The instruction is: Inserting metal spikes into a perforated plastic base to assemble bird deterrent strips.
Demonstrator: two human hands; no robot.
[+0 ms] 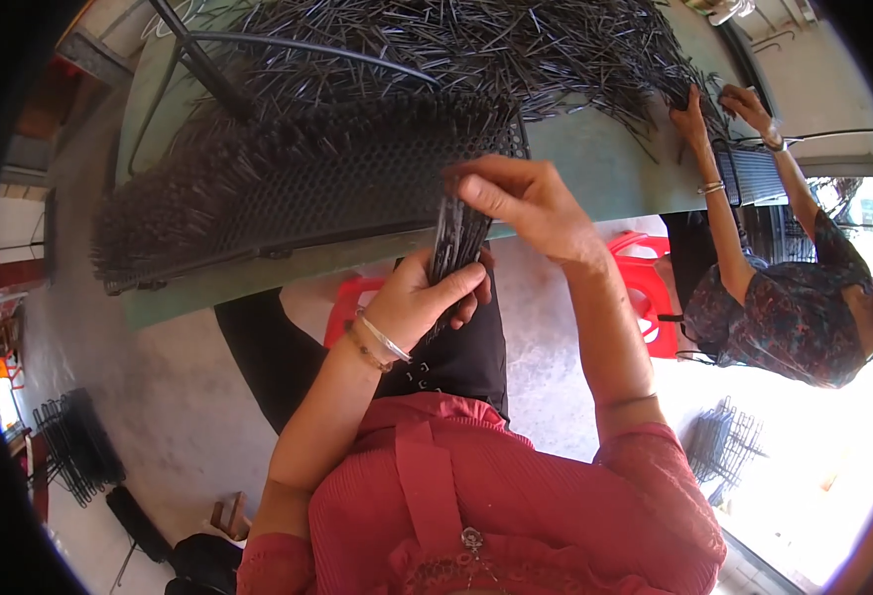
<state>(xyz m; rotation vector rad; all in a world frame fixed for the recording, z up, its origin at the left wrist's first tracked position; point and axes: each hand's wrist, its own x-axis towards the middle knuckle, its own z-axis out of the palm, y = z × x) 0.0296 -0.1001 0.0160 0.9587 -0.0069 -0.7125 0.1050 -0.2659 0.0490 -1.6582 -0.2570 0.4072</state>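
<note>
A bundle of thin, dark, stick-like pieces [459, 233] stands nearly upright in front of my chest. My left hand [425, 295] is wrapped round its lower part, the thumb lying across the front. At the upper ends of the bundle, my right hand [531, 206] is closed with thumb and fingers pinched together; its fingertips are slightly blurred and partly hidden. Just beyond both hands lies a black perforated rack [357, 183] with rows of holes. Many similar sticks [174, 198] stand in its left and far parts, while the holes nearest my hands show bare.
A large heap of loose black sticks [456, 45] covers the far side of the green table [595, 164]. A black bent tube [308, 45] crosses above it. At right, a co-worker [774, 307] reaches to another rack [754, 177]. Red stools [645, 288] stand below the table.
</note>
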